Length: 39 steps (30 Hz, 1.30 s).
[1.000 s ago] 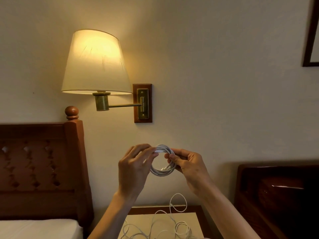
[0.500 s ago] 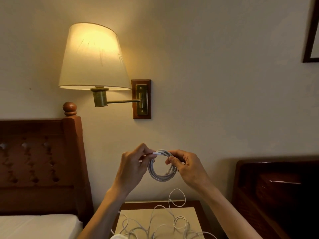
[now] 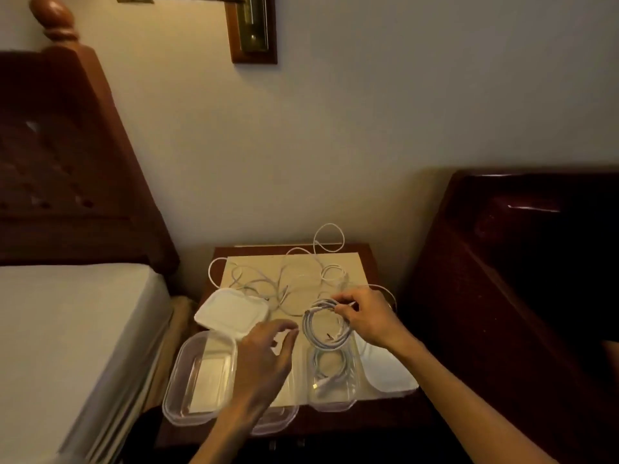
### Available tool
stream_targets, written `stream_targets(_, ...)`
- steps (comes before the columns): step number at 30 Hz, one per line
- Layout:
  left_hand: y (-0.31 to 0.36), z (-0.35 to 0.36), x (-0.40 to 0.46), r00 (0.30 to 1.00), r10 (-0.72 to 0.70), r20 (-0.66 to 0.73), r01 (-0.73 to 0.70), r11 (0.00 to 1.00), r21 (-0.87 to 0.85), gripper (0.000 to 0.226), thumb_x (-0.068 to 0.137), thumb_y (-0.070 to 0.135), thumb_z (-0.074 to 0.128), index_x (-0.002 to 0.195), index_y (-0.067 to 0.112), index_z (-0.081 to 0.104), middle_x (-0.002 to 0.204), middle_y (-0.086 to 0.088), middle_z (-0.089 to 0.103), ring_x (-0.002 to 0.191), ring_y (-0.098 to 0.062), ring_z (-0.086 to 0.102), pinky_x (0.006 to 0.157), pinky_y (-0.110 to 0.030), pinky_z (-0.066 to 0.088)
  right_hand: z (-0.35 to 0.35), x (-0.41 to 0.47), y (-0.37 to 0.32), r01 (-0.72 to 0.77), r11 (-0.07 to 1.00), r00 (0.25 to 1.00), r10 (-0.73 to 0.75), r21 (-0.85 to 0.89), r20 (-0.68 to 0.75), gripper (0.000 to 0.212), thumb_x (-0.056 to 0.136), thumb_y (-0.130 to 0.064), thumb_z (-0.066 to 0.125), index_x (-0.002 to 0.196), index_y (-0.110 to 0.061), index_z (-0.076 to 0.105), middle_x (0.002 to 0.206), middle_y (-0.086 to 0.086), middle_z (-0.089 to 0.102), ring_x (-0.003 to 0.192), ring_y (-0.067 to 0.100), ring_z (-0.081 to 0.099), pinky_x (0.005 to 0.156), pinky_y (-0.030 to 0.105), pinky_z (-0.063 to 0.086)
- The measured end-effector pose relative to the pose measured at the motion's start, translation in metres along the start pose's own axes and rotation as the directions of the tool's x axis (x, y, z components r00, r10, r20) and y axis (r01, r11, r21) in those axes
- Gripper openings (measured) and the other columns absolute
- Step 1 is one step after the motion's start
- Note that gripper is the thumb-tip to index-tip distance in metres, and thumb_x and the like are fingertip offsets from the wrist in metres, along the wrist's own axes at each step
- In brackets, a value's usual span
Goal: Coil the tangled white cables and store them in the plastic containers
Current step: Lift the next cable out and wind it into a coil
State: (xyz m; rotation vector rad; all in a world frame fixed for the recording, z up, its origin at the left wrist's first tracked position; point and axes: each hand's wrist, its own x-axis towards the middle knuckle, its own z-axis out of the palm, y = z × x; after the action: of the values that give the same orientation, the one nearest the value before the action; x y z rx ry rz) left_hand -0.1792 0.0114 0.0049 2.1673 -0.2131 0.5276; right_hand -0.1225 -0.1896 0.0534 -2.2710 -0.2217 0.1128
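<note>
My right hand [image 3: 370, 318] pinches a coiled white cable [image 3: 323, 326] and holds it just above a clear plastic container [image 3: 335, 401] that has another coiled cable [image 3: 330, 366] inside. My left hand [image 3: 264, 360] hovers with fingers spread, holding nothing, over a second clear container [image 3: 278, 421] that it mostly hides. A third clear container [image 3: 187, 373] stands empty at the left. Tangled white cables [image 3: 301, 276] lie loose on the back of the nightstand [image 3: 365, 262].
A white lid [image 3: 231, 311] rests behind the left container, another white lid [image 3: 388, 370] at the right. A bed [image 3: 60, 329] with a wooden headboard [image 3: 67, 162] flanks the left, dark wooden furniture [image 3: 519, 279] the right. A lamp bracket [image 3: 253, 28] hangs on the wall.
The view tilted down from the wall lamp to the nightstand. My left hand let go of the coil and dropped over the containers. My right hand lowered the coil towards the right container.
</note>
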Motion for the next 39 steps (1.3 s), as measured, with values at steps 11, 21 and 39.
stream_targets(11, -0.016, 0.039, -0.07, 0.982, 0.141, 0.128, -0.164, 0.967, 0.197, 0.033, 0.078, 0.029, 0.069, 0.11, 0.025, 0.065, 0.114, 0.008, 0.063, 0.101, -0.014, 0.053, 0.083, -0.027, 0.046, 0.064, -0.035, 0.044, -0.116, 0.96, 0.991, 0.095, -0.254, -0.096, 0.023, 0.098, -0.029, 0.053, 0.115, -0.032, 0.068, 0.116, -0.016, 0.066, 0.114, 0.011, 0.046, 0.094, 0.038, 0.033)
stream_targets(21, -0.023, 0.057, -0.056, 0.877, 0.26, 0.405, -0.417, 0.831, 0.368, 0.006, 0.073, 0.037, 0.068, 0.076, 0.033, 0.068, 0.084, 0.023, 0.067, 0.087, -0.012, 0.051, 0.066, -0.03, 0.038, 0.055, -0.031, 0.055, -0.056, 0.993, 0.997, 0.05, -0.099, -0.062, 0.024, 0.093, -0.031, 0.062, 0.115, -0.03, 0.069, 0.115, -0.013, 0.068, 0.095, 0.002, 0.057, 0.093, 0.021, 0.047)
stream_targets(39, -0.004, 0.074, -0.046, 0.871, -0.102, 0.48, -0.152, 0.873, 0.463, 0.028, 0.088, 0.051, 0.054, 0.105, 0.03, 0.058, 0.116, 0.014, 0.063, 0.114, -0.013, 0.046, 0.084, -0.028, 0.029, 0.028, -0.034, 0.091, 0.04, 0.896, 0.994, 0.007, -0.442, 0.105, 0.015, 0.089, -0.024, 0.065, 0.098, -0.027, 0.076, 0.118, -0.011, 0.052, 0.115, 0.009, 0.041, 0.103, 0.029, 0.041)
